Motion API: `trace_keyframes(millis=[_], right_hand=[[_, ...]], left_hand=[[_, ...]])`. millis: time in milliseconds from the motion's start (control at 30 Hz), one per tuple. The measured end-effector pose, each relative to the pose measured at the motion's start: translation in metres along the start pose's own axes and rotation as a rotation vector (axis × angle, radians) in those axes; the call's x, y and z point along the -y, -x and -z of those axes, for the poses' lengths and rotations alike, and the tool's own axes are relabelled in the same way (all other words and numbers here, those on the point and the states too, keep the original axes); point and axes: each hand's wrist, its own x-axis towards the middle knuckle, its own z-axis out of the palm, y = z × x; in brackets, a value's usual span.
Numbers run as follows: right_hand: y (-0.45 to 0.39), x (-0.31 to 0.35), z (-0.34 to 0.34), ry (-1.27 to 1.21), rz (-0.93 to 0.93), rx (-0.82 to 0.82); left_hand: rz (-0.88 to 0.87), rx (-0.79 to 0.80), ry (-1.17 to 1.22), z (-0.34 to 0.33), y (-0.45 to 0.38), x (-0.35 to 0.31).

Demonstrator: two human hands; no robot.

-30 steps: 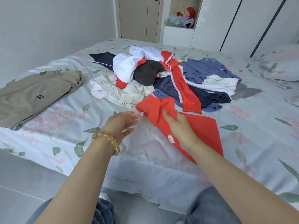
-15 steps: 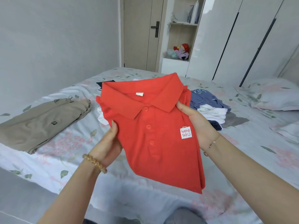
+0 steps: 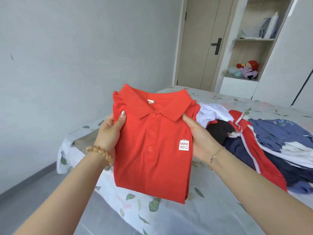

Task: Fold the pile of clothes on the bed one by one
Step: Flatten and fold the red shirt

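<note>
Since half a second ago, both hands have raised the one folded red cotton polo shirt (image 3: 152,155) higher and squared it upright before the camera. Left hand (image 3: 111,131) grips its left edge, thumb across the front; right hand (image 3: 199,138) grasps the right edge beneath the collar. It hangs above the floral-sheeted bed (image 3: 211,216), collar up, three red buttons down the placket, one white square logo patch on the chest, sleeves tucked behind. Right of the shirt, one pile of unfolded clothes (image 3: 264,145) lies on the bed.
</note>
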Motion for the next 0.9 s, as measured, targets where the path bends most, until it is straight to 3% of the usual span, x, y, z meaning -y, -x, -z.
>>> trace_keyframes(millis=[100,267,467,633,700,900], right_hand=[[-0.058,-0.030,-0.014,-0.052,0.015,0.014],[-0.149,-0.081,-0.037,-0.238,-0.142,0.092],[-0.253,-0.140,-0.030,-0.355,-0.171,0.035],[-0.310,-0.205,0.026,-0.277,-0.213,-0.083],[-0.319,-0.222,0.044,-0.303,-0.186,-0.055],[-0.322,-0.230,0.051,-0.274,-0.104,0.066]], left_hand=[[-0.026,-0.067,-0.169,0.037,-0.040,-0.001],[-0.085,-0.057,-0.534,0.089,-0.133,-0.002],[0.078,0.032,-0.864,0.117,-0.266,0.055],[0.172,-0.026,-0.960,0.133,-0.309,0.165],[0.178,-0.072,-0.936,0.139,-0.310,0.195],[0.069,-0.054,-0.962,0.130,-0.338,0.194]])
